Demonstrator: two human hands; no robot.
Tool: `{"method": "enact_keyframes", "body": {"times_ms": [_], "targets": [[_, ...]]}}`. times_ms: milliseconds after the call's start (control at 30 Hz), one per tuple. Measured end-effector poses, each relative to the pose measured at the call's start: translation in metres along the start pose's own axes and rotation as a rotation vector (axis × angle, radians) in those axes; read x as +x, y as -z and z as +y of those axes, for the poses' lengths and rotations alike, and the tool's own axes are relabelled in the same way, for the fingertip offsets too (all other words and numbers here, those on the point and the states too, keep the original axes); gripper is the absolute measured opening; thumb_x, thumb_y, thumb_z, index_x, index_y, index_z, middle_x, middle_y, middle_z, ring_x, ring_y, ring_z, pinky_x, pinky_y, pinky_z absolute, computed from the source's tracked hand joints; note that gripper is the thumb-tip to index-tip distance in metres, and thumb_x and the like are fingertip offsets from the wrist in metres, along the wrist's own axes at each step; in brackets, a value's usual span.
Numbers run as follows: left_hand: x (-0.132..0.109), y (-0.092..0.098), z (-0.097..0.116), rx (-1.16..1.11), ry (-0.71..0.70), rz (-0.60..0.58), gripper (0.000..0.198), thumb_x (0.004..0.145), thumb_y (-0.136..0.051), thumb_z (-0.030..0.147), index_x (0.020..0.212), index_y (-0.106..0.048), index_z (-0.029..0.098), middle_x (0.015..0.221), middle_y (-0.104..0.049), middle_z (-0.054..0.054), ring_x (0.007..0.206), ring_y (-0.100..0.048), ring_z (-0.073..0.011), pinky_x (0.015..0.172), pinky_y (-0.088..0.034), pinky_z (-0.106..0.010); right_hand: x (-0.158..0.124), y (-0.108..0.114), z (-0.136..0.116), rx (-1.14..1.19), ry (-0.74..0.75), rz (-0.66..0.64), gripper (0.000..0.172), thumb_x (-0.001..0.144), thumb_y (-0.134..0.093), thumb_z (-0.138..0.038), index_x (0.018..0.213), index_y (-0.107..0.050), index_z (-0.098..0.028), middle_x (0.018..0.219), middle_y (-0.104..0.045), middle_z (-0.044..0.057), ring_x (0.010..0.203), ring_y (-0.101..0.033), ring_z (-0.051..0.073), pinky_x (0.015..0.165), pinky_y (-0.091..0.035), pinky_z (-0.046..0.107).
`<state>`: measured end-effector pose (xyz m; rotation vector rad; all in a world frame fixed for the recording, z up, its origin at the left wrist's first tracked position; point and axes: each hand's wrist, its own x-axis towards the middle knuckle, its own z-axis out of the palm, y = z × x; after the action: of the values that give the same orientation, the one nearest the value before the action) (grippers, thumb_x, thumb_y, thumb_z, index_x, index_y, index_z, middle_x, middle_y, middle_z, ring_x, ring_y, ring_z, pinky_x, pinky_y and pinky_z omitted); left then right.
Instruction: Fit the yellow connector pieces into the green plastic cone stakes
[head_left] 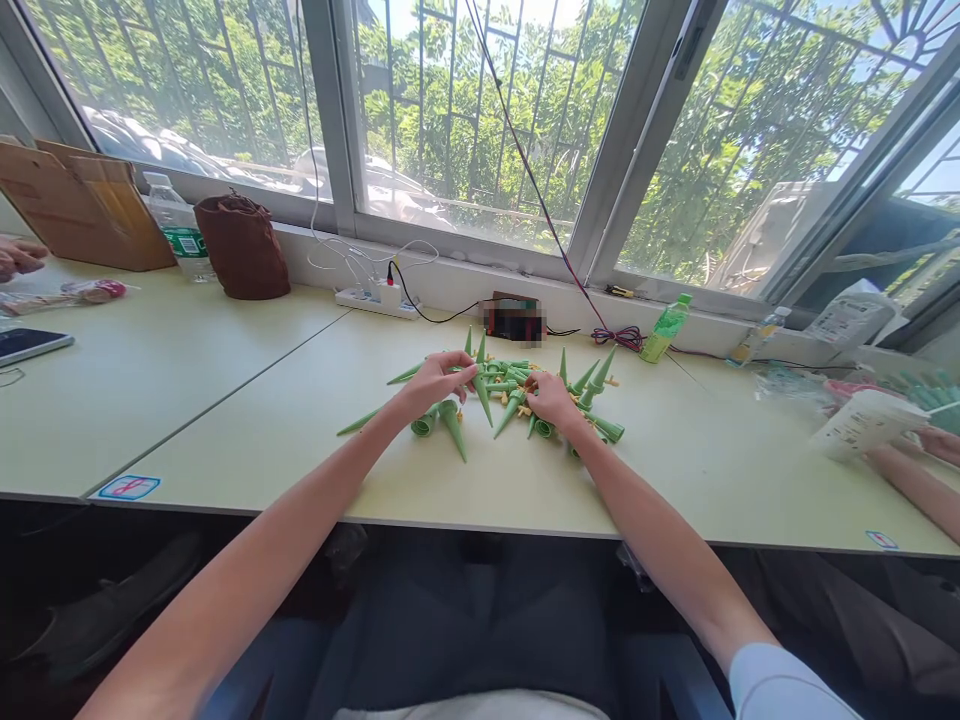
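Observation:
A pile of green plastic cones point(592, 385) mixed with small yellow-orange pieces point(525, 411) lies on the pale table. My left hand point(442, 382) pinches a green cone point(482, 400) whose tip points down toward the table. At the near side of the pile my right hand point(551, 398) has its fingers curled down among the pieces. Whether anything is between those fingers is hidden. Below my left hand, another cone point(453, 430) lies with its tip toward me, beside a round open cone end point(424, 422).
Behind the pile are a power strip point(379, 300), a dark device point(515, 322) and a green bottle point(666, 328). A brown bag point(242, 246), a water bottle point(178, 228) and a cardboard box point(86, 205) stand left. Other people's hands point(21, 257) show at both sides; one is near a white container point(866, 422).

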<state>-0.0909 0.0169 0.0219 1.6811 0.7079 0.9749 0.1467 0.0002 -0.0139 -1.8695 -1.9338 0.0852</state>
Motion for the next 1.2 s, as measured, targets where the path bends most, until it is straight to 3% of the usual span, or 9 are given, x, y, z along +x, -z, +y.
{"method": "enact_keyframes", "body": {"times_ms": [433, 667, 933, 1067, 1200], "targets": [[0.000, 0.001, 0.000, 0.025, 0.014, 0.011, 0.039, 0.071, -0.074, 0.051, 0.078, -0.061, 0.014, 0.066, -0.061, -0.002, 0.057, -0.059, -0.0119, 0.053, -0.051, -0.026, -0.002, 0.004, -0.007, 0.172, 0.063, 0.286, 0.010, 0.078, -0.061, -0.020, 0.084, -0.069, -0.017, 0.077, -0.071, 0.005, 0.074, -0.063, 0.018, 0.077, -0.047, 0.030], [-0.003, -0.001, 0.003, 0.072, -0.007, 0.005, 0.045, 0.070, -0.072, 0.057, 0.079, -0.061, 0.014, 0.067, -0.062, -0.002, 0.054, -0.058, -0.0106, 0.052, -0.051, -0.025, -0.009, 0.009, -0.023, 0.287, 0.264, 0.468, 0.011, 0.081, -0.061, -0.025, 0.088, -0.068, -0.019, 0.082, -0.071, 0.004, 0.085, -0.064, 0.021, 0.085, -0.047, 0.034], [0.002, 0.003, -0.009, 0.129, 0.009, -0.011, 0.043, 0.076, -0.068, 0.055, 0.085, -0.063, 0.013, 0.065, -0.063, -0.003, 0.051, -0.059, -0.0114, 0.053, -0.051, -0.026, -0.021, -0.001, -0.043, 0.454, 0.407, 0.356, 0.008, 0.081, -0.065, -0.024, 0.086, -0.067, -0.019, 0.082, -0.070, 0.003, 0.083, -0.066, 0.019, 0.081, -0.051, 0.033], [0.002, 0.004, -0.011, 0.157, 0.006, -0.023, 0.044, 0.077, -0.067, 0.055, 0.085, -0.065, 0.013, 0.066, -0.063, -0.003, 0.052, -0.060, -0.0125, 0.055, -0.051, -0.027, -0.025, -0.007, -0.049, 0.568, 0.409, 0.266, 0.010, 0.080, -0.067, -0.025, 0.087, -0.067, -0.017, 0.087, -0.069, 0.006, 0.076, -0.067, 0.017, 0.075, -0.054, 0.031], [0.000, 0.004, -0.008, 0.172, 0.015, -0.025, 0.043, 0.077, -0.066, 0.055, 0.083, -0.066, 0.012, 0.066, -0.062, -0.003, 0.053, -0.061, -0.0126, 0.056, -0.051, -0.027, -0.025, -0.007, -0.051, 0.577, 0.398, 0.257, 0.011, 0.080, -0.068, -0.026, 0.086, -0.067, -0.017, 0.086, -0.068, 0.006, 0.075, -0.065, 0.017, 0.075, -0.055, 0.032]]}}
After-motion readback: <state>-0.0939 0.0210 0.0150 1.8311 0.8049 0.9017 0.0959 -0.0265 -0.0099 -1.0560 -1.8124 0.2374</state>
